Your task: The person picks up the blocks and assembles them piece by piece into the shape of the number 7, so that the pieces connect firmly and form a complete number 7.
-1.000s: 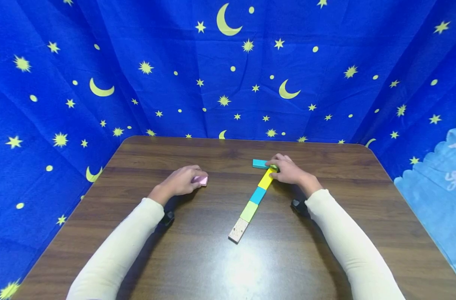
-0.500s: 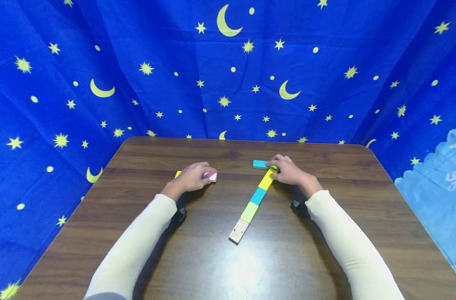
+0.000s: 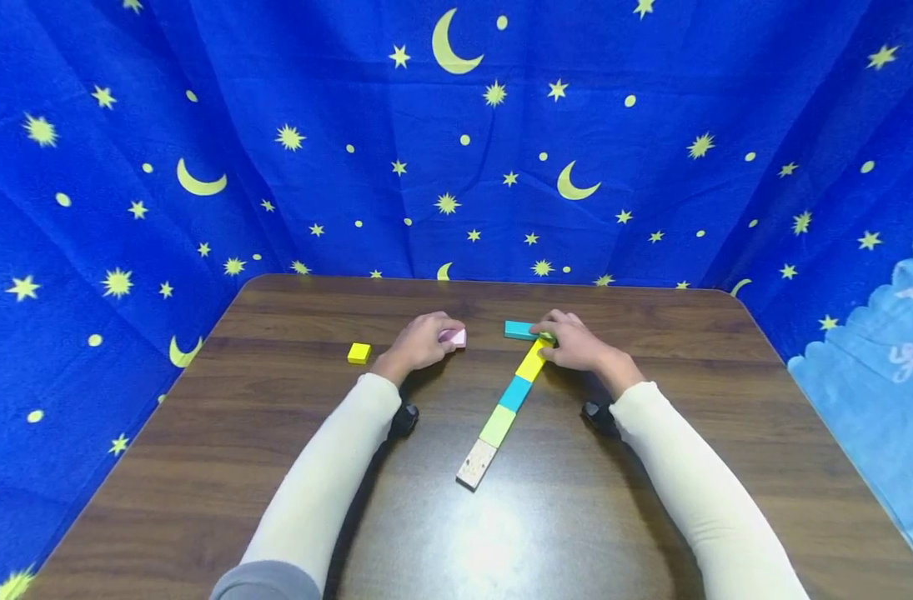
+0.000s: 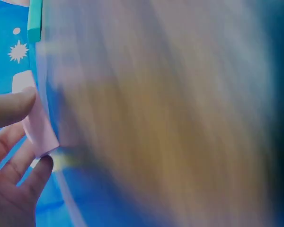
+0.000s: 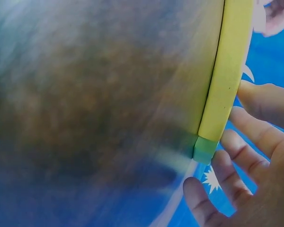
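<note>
My left hand (image 3: 423,340) grips a pink block (image 3: 456,337) left of the row, with the thumb on one face and the fingers behind. The same pink block (image 4: 39,120) looks tilted in the left wrist view. My right hand (image 3: 576,343) stays at the far end of a slanting row of blocks. Its thumb and fingers are around a small light green block (image 3: 548,336), partly hidden, with the thumb at the long yellow block (image 3: 533,360). A teal block (image 3: 519,330) lies crosswise beside the fingertips.
Nearer along the row lie a blue block (image 3: 515,393), a light green block (image 3: 498,426) and a speckled pale block (image 3: 475,464). A separate yellow block (image 3: 359,353) sits left on the brown wooden table (image 3: 291,500). Blue cloth (image 3: 351,192) hangs behind.
The left hand has moved right and slightly away toward the teal block, carrying the pink block. The separate yellow block has come into sight behind it. The right hand has stayed put.
</note>
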`<state>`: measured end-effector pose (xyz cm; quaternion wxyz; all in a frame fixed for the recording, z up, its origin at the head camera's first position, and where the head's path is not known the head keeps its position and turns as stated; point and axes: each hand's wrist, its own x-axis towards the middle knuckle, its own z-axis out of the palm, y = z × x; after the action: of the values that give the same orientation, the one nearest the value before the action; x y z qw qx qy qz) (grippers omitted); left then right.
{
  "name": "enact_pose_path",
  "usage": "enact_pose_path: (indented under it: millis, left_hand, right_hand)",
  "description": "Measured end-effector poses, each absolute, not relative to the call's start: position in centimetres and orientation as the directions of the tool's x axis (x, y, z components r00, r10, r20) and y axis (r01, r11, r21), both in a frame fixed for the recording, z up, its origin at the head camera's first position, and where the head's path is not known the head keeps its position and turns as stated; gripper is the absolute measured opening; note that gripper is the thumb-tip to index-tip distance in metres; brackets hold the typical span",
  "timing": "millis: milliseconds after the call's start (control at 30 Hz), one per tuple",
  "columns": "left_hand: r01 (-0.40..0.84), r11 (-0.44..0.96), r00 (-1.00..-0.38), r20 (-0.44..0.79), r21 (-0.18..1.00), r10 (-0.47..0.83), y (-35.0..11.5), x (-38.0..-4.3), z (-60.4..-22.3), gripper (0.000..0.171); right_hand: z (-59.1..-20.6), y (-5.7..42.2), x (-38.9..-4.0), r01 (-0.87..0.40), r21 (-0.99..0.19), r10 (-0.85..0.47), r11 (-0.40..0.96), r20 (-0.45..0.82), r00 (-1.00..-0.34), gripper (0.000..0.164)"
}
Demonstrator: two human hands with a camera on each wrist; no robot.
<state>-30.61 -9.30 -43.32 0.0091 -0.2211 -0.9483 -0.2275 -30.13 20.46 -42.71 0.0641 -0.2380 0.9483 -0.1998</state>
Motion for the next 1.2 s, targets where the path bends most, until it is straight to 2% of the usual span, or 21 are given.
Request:
enact_pose_path:
  millis: [167,333,767,1200]
  left_hand:
    - [0.394,0.759,-0.918,0.183,0.519,0.352,-7.1,-31.6,-44.0,0.036]
    - [0.353,0.745,-0.934,0.163,0.566,0.319,-5.6,-32.1,-44.5,0.033]
    - [0.245,0.771,-0.968,0.103,0.588,0.229,-3.4,-33.0,-45.0,0.032]
    - [0.231,0.786,-0.97,0.073,0.574,0.232,-2.1,-32.8,-44.9,0.033]
  right_hand:
    - [-42.4,20.8,-30.1,-0.425,-0.398,-0.468,0.813,-0.014,-0.883,0.042]
    - [-42.3,20.8,-29.9,-0.42,-0.385,-0.468,0.821,-0.035,-0.883,0.043]
    - [-42.5,20.1,-29.9,-0.42,-0.394,-0.467,0.818,-0.026,-0.884,0.042]
    - [-42.4,20.2,-29.9,-0.422,-0.39,-0.467,0.819,-0.026,-0.884,0.041]
